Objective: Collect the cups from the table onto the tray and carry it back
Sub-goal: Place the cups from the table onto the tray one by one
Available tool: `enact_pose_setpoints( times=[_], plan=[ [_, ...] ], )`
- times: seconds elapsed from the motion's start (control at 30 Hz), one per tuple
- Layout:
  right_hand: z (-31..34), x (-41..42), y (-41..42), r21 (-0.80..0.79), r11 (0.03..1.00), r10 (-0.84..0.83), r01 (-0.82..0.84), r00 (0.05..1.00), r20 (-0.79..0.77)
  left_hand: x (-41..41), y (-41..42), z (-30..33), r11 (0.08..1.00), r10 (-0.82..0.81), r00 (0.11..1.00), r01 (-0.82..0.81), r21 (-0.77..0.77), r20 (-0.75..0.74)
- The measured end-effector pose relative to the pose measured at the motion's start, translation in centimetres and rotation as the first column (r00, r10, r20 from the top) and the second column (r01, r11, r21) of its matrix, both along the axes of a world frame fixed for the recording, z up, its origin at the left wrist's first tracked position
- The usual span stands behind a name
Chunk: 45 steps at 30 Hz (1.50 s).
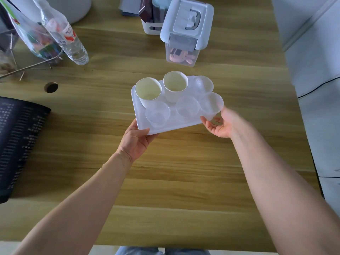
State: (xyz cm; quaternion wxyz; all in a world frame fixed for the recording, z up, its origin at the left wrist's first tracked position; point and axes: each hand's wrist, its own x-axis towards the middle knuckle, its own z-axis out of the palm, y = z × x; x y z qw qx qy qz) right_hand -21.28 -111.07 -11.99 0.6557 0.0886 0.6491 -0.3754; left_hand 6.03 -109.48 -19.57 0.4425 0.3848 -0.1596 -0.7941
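Note:
A white tray (pixel 173 126) is held above the wooden table (pixel 184 172), slightly tilted. On it stand two white paper cups (pixel 148 92) at the back left and several clear plastic cups (pixel 157 113) in front and to the right. My left hand (pixel 135 139) grips the tray's near left corner, thumb on top. My right hand (pixel 219 124) is at the tray's right end, fingers curled under the edge and beside the rightmost clear cup (pixel 211 104); the hand is blurred.
A lidded clear storage box (pixel 185 32) stands just behind the tray. A water bottle (pixel 64 34) and a plastic bag (pixel 35 39) lie at the back left. A black mesh basket (pixel 16 144) sits at the left edge. A cable hole (pixel 51 87) is in the tabletop.

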Motion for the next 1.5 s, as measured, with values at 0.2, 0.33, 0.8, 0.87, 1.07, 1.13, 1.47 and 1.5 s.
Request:
enact_pose_setpoints(
  times=[0.2, 0.33, 0.8, 0.87, 1.07, 1.13, 1.47, 1.5],
  plan=[
    [0.0, 0.7, -0.1, 0.016, 1.0, 0.027, -0.026, 0.999, -0.033, 0.1, -0.2, 0.3, 1.0, 0.003, 1.0, -0.003, 0.0, 0.006],
    [-0.1, 0.8, -0.3, 0.019, 1.0, 0.02, -0.019, 0.998, -0.053, 0.4, -0.4, 0.2, 1.0, 0.005, 1.0, -0.005, -0.003, 0.001],
    [-0.5, 1.3, 0.4, -0.037, 0.994, 0.084, -0.104, 0.932, -0.354, -0.2, -0.2, 0.3, 1.0, -0.001, 1.0, 0.001, 0.013, -0.012],
    [-0.9, 1.1, 0.8, -0.04, 0.993, 0.084, -0.111, 0.904, -0.42, -0.1, -0.2, 0.4, 1.0, -0.001, 1.0, 0.001, 0.002, -0.012],
    [-2.5, 1.0, 3.0, -0.156, 0.969, 0.085, -0.19, 0.853, -0.514, 0.0, -0.4, 0.6, 1.0, 0.002, 1.0, -0.002, -0.005, 0.007],
    [-2.7, 1.1, 3.5, -0.206, 0.956, 0.08, -0.209, 0.862, -0.501, 0.0, -0.4, 0.8, 1.0, -0.003, 1.0, 0.003, -0.012, 0.011],
    [-2.3, 1.2, 4.6, -0.325, 0.922, 0.052, -0.212, 0.898, -0.437, 0.4, -0.2, 1.5, 1.0, -0.03, 1.0, 0.03, -0.009, -0.008],
    [-2.2, 1.2, 4.8, -0.332, 0.919, 0.052, -0.213, 0.899, -0.435, 0.4, -0.1, 1.6, 0.999, -0.034, 0.999, 0.034, -0.007, -0.011]
  ],
)
